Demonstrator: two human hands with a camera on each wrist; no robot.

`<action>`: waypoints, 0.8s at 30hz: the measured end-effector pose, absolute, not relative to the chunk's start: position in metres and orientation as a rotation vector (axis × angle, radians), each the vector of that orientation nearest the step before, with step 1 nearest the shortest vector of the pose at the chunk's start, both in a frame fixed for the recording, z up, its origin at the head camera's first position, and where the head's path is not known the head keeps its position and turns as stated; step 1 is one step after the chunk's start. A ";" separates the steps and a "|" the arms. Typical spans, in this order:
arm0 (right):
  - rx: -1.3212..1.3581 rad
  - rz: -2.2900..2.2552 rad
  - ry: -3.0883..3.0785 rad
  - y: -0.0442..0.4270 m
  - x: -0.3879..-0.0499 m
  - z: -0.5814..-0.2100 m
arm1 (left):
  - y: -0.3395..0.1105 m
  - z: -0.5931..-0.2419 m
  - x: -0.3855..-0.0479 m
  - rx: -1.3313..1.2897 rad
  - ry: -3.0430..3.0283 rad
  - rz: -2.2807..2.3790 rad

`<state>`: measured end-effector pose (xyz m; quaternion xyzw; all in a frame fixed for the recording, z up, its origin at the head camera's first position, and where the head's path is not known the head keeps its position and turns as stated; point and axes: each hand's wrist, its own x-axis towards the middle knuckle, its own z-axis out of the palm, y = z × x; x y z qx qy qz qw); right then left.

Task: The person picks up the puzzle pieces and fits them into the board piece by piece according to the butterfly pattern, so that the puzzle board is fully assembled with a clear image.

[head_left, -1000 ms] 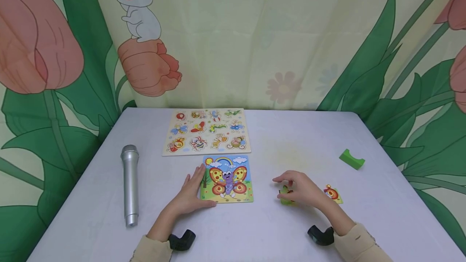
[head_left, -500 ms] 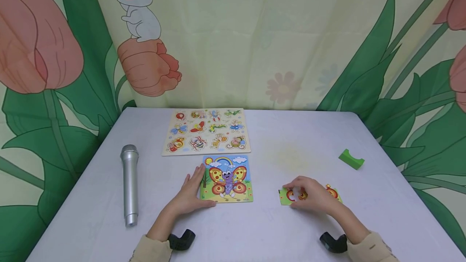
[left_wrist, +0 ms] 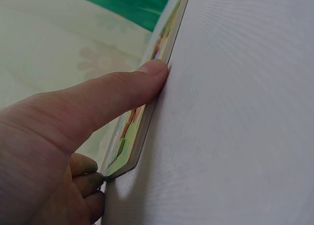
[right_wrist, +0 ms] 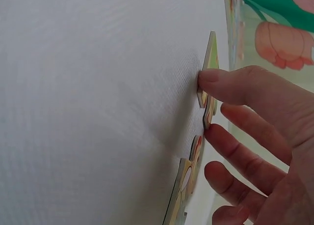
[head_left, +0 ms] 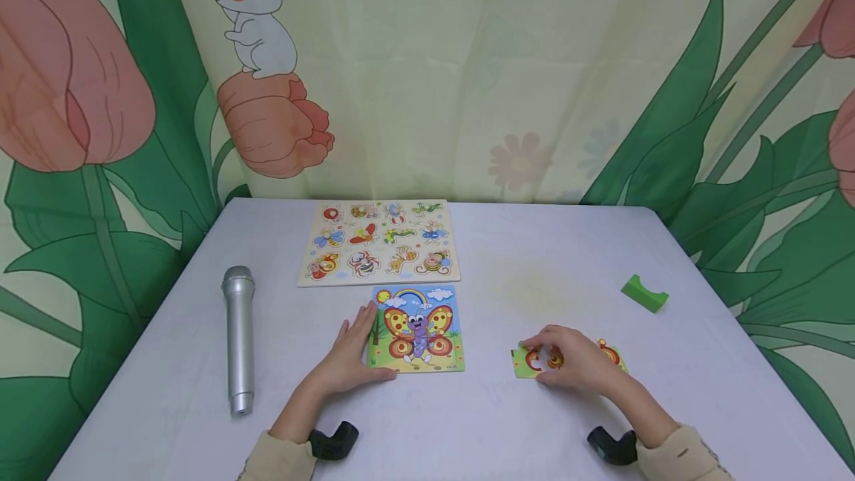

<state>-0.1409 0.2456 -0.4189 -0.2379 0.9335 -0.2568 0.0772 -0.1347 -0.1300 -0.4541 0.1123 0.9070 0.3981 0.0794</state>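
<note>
A square butterfly jigsaw puzzle (head_left: 419,329) lies flat before me. My left hand (head_left: 349,362) rests at its lower left corner, fingers along the left side and thumb against the bottom edge. In the left wrist view the thumb (left_wrist: 117,90) presses that edge. To the right, my right hand (head_left: 580,364) pinches a green and orange jigsaw piece (head_left: 524,364) by its edges, low at the tabletop. The right wrist view shows the thumb on the piece (right_wrist: 211,63). A second jigsaw piece (head_left: 611,353) lies partly hidden behind that hand.
A larger insect peg board (head_left: 381,243) lies behind the butterfly puzzle. The silver microphone (head_left: 240,340) is at the left of the white table (head_left: 461,429). A green arched block (head_left: 645,293) sits at the right. A printed curtain (head_left: 427,95) hangs behind.
My right hand has shifted a little right, and the jigsaw piece has gone from tilted to lying nearly flat. Over the last half second little differs. The left hand stays put.
</note>
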 end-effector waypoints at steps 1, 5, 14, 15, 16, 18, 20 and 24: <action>-0.711 -0.769 2.799 0.245 -0.141 -0.419 | -0.130 -0.454 -0.135 0.332 2.714 1.189; -0.720 -0.755 2.807 0.243 -0.141 -0.419 | -0.130 -0.455 -0.135 0.322 2.720 1.174; -0.703 -0.722 2.813 0.234 -0.141 -0.417 | -0.131 -0.456 -0.135 0.338 2.720 1.179; -0.714 -0.724 2.810 0.233 -0.141 -0.417 | -0.131 -0.456 -0.135 0.339 2.719 1.181; -0.720 -0.724 2.809 0.232 -0.142 -0.418 | -0.131 -0.456 -0.135 0.338 2.721 1.179; -0.730 -0.716 2.811 0.229 -0.142 -0.417 | -0.131 -0.456 -0.135 0.337 2.721 1.176; -0.733 -0.710 2.814 0.224 -0.142 -0.416 | -0.130 -0.456 -0.135 0.334 2.721 1.174; -0.735 -0.694 2.819 0.212 -0.143 -0.413 | -0.130 -0.456 -0.136 0.332 2.722 1.174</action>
